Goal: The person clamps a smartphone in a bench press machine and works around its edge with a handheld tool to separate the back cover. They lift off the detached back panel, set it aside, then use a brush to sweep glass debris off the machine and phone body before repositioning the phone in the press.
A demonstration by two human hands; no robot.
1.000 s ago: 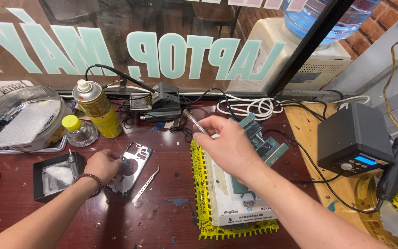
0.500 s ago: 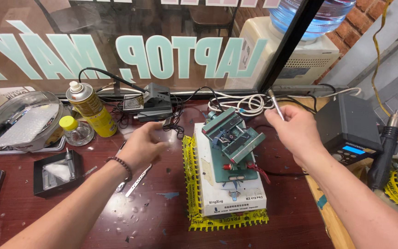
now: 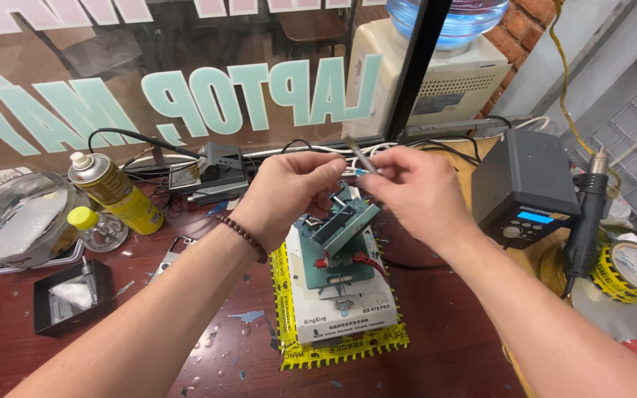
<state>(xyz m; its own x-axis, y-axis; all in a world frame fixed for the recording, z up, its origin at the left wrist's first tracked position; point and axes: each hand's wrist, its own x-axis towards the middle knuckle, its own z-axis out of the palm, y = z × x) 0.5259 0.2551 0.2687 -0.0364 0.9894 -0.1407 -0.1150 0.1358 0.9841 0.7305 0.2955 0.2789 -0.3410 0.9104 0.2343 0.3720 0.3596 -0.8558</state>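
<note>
Holding position above the middle of the desk (image 3: 466,354), both hands meet over a green clamp fixture (image 3: 340,236). The right hand (image 3: 418,193) has its grip closed on a thin metal tool (image 3: 357,157), pinched between thumb and fingertips; the tool's shaft rises at a slant up and to the left from the fingers. The left hand (image 3: 285,193) is curled, its fingertips closed against the lower end of the same tool, just beside the right hand's fingertips. A beaded bracelet (image 3: 245,237) sits on the left wrist.

Directly below the hands, the green clamp fixture stands tilted on a white box (image 3: 344,309), which is bordered with yellow printed tape (image 3: 283,295) and rests on the dark red desk.

To the left stand a yellow spray can (image 3: 116,193) and, just beside it, a small clear bottle with a yellow cap (image 3: 94,227). A round glass dish (image 3: 9,214) lies further left, and a small black tray (image 3: 64,298) sits near the front left edge. A black charger block with cables (image 3: 215,173) lies behind the hands against the window. To the right, a black station with a blue display (image 3: 525,188) stands on a wooden surface, with a black handpiece (image 3: 584,228) upright beside it and a roll of yellow tape (image 3: 632,269) near that. A water dispenser (image 3: 436,81) stands behind the glass corner.
</note>
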